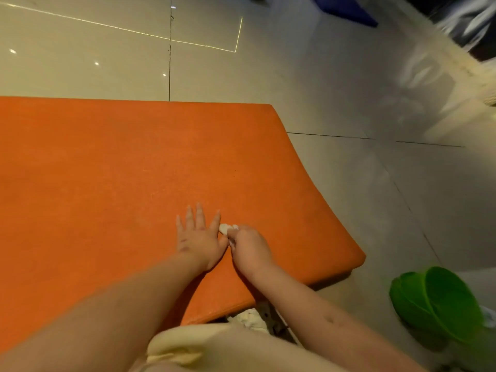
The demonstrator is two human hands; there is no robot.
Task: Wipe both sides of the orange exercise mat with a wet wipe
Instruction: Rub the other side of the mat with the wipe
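The orange exercise mat (pixel 120 162) lies flat on the tiled floor and fills the left and middle of the view. My left hand (pixel 197 236) rests flat on it with the fingers spread. Right beside it, my right hand (pixel 248 244) grips a small white wet wipe (pixel 226 228) and presses it onto the mat. Only the front tip of the wipe shows past the fingers. The two hands touch near the thumb.
A green plastic object (pixel 434 304) lies on the floor at the lower right, past the mat's corner. A blue mat (pixel 346 6) sits at the top edge. Crumpled pale cloth (pixel 249 318) lies under the mat's near edge. Glossy tiles (pixel 349 103) surround the mat.
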